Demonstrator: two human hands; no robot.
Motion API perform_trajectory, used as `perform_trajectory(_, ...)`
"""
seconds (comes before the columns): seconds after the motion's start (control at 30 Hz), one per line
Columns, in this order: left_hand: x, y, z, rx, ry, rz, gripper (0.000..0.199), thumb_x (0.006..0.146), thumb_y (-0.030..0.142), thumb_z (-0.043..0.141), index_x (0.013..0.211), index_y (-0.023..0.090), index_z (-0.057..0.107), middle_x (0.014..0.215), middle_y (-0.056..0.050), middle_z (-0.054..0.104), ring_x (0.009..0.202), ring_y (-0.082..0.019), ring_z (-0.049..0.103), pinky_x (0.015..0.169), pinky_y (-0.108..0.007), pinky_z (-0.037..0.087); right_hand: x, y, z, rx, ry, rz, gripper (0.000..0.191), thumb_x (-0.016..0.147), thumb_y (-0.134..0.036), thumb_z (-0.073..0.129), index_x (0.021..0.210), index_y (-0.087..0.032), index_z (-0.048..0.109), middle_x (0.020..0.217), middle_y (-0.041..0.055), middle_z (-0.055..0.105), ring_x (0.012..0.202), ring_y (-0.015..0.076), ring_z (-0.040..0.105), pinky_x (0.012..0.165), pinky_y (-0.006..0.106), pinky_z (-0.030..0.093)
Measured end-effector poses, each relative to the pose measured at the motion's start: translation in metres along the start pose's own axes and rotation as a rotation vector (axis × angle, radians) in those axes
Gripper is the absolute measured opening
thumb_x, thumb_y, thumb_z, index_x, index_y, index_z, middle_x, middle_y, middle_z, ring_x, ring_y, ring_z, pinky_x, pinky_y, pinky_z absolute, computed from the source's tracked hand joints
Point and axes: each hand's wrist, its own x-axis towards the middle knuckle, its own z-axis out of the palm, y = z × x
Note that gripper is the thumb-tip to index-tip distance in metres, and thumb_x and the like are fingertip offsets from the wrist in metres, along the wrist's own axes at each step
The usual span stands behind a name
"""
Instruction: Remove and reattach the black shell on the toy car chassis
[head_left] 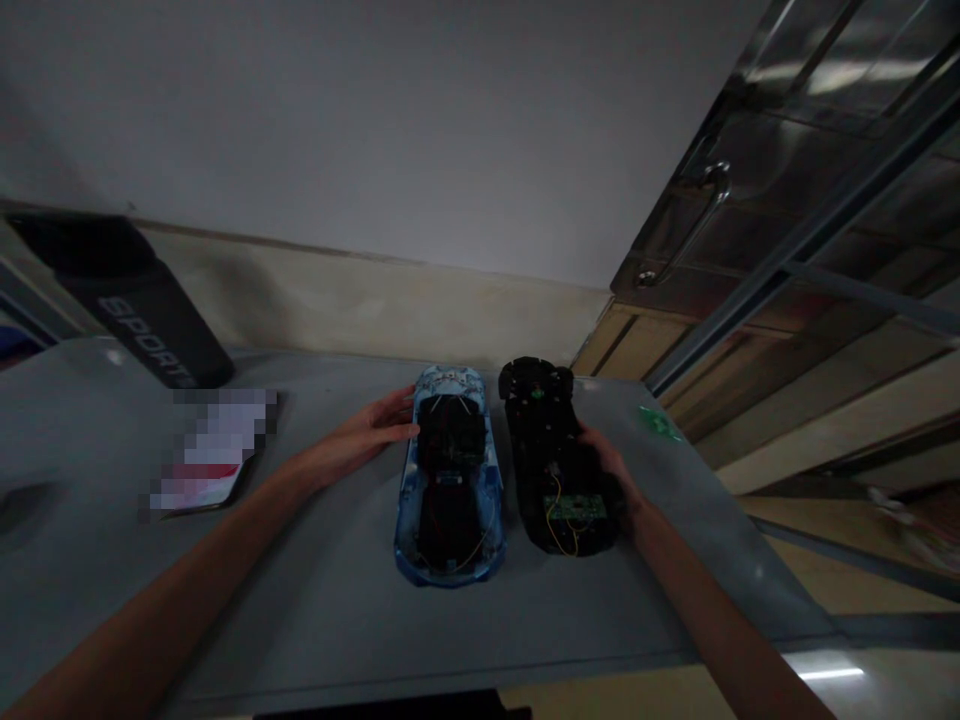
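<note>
A blue toy car body shell lies with its hollow dark inside facing up. My left hand is at its left edge, the thumb over the rim and the fingers along the outer side. Just right of it is the black toy car chassis, with a green circuit board and thin yellow wires at its near end. My right hand grips the chassis along its right side; most of those fingers are hidden by it. A narrow gap separates the two car parts.
Both parts are on a grey table against a wall. At the left stand a black bottle marked SPORT and a flat blurred item. A small green packet lies near the right edge. Beyond is a metal door handle.
</note>
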Motion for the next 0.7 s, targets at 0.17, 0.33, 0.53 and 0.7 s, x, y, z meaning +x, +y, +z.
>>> perform_trajectory(0.17,0.0006,0.0003,-0.0003,0.021,-0.015,0.009,0.071,0.087,0.036,0.095,0.153,0.029,0.069,0.16,-0.005,0.072,0.159,-0.039,0.055,0.135,-0.053,0.037,-0.0012,-0.0009,-0.0006,-0.008,-0.002,0.019,0.043,0.067,-0.041,0.083,0.109,-0.03,0.081,0.087,-0.0058,0.086,0.069,0.0238,0.079,0.068,0.032,0.063)
perform_trajectory(0.33,0.0023,-0.0023,-0.0034,0.048,-0.034,0.028,0.069,0.088,0.035,0.092,0.154,0.034,0.07,0.163,-0.006,0.07,0.162,-0.039,0.053,0.137,-0.053,0.036,-0.0011,0.0021,-0.0039,-0.013,0.013,0.022,0.046,0.067,-0.042,0.086,0.111,-0.029,0.08,0.09,-0.0044,0.087,0.071,0.0244,0.079,0.068,0.033,0.064)
perform_trajectory(0.53,0.0034,-0.004,-0.0048,0.047,0.001,-0.004,0.077,0.083,0.036,0.096,0.155,0.031,0.069,0.166,-0.005,0.068,0.162,-0.039,0.052,0.138,-0.054,0.034,0.0012,0.0027,-0.0049,-0.013,0.022,0.003,0.048,0.066,-0.04,0.086,0.113,-0.029,0.082,0.091,-0.0046,0.086,0.076,0.0253,0.08,0.074,0.034,0.064)
perform_trajectory(0.7,0.0029,-0.0027,-0.0024,0.045,0.006,-0.006,0.072,0.083,0.038,0.096,0.15,0.032,0.072,0.162,-0.005,0.071,0.159,-0.038,0.056,0.136,-0.051,0.039,0.0013,0.0025,-0.0044,-0.012,0.038,-0.001,0.048,0.066,-0.039,0.086,0.113,-0.029,0.083,0.092,-0.0051,0.087,0.075,0.0243,0.079,0.074,0.033,0.064)
